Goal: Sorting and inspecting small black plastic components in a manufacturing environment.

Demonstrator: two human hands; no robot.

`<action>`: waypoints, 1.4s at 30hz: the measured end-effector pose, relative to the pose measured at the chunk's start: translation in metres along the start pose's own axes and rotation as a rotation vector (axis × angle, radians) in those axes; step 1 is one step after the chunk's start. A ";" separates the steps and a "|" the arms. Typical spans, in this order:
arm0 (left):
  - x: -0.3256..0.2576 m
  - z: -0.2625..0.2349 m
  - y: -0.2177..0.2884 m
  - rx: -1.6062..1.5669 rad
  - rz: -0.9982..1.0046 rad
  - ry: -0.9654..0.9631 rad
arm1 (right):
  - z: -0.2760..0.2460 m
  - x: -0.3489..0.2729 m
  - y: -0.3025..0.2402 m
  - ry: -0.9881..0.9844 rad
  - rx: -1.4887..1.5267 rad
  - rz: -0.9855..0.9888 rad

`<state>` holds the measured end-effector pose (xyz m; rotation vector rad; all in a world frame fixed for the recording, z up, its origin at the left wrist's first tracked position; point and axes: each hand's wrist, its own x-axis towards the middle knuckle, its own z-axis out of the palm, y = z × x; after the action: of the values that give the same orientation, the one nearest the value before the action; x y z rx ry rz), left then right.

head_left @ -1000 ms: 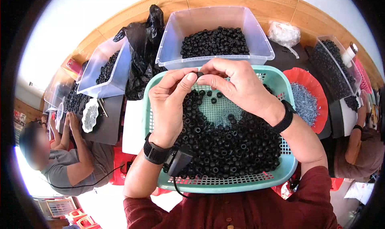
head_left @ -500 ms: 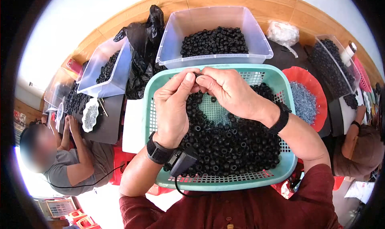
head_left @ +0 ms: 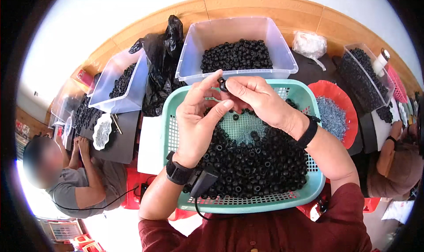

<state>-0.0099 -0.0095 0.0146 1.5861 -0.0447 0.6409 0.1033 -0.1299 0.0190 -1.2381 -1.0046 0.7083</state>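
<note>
Because It Is So Small, a Black Ring (head_left: 223, 84) Asks for Fingertips

From where I stand, the black ring is held up in line with the far rim of a green basket (head_left: 247, 207), whose heap of black pieces (head_left: 256, 166) looks made of the same sort. The person's right hand (head_left: 265, 99) has it nipped at the thumb's tip, the finger opposing that thumb mostly hidden from me. The left hand (head_left: 198, 119) is spread: its index finger reaches up to the ring's outer side, its thumb stands clear below, and I cannot tell whether that index tip presses on the ring or only sits beside it.

It looks light to my eye, a thing to be carried on two fingertips without strain. The dark, dull surface suggests hard plastic or firm rubber; which of the two I cannot say, but either should keep its shape under a pinch and survive a drop into the heap. The rounded wall is the likelier worry: squeezed off-centre, a piece this small could roll or shoot out of the grip. I would take it by opposite sides, pads flat across its widest part, leaving the hole uncovered.

A red dish (head_left: 352, 119) of small blue-grey bits lies just right of the basket, and a clear bin (head_left: 238, 29) holding more black pieces stands behind it.
</note>
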 end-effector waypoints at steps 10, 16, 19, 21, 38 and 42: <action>0.000 -0.001 -0.005 0.102 0.060 0.101 | 0.003 -0.004 -0.002 -0.107 0.098 0.016; -0.003 0.000 0.001 -0.021 -0.007 0.040 | 0.005 -0.003 -0.005 -0.108 0.160 0.032; -0.002 0.003 0.003 -0.104 0.028 0.027 | 0.004 -0.003 -0.004 -0.107 0.178 -0.005; -0.001 0.001 0.001 -0.113 0.040 0.011 | 0.006 -0.003 -0.005 -0.100 0.167 -0.046; 0.002 -0.007 0.003 -0.064 -0.041 -0.042 | 0.000 0.000 0.000 -0.138 0.252 0.052; 0.001 -0.005 0.000 -0.060 -0.031 -0.002 | -0.001 0.000 -0.005 -0.084 0.117 0.003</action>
<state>-0.0107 -0.0046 0.0155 1.5267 -0.0410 0.6086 0.1038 -0.1311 0.0238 -1.1161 -1.0153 0.8155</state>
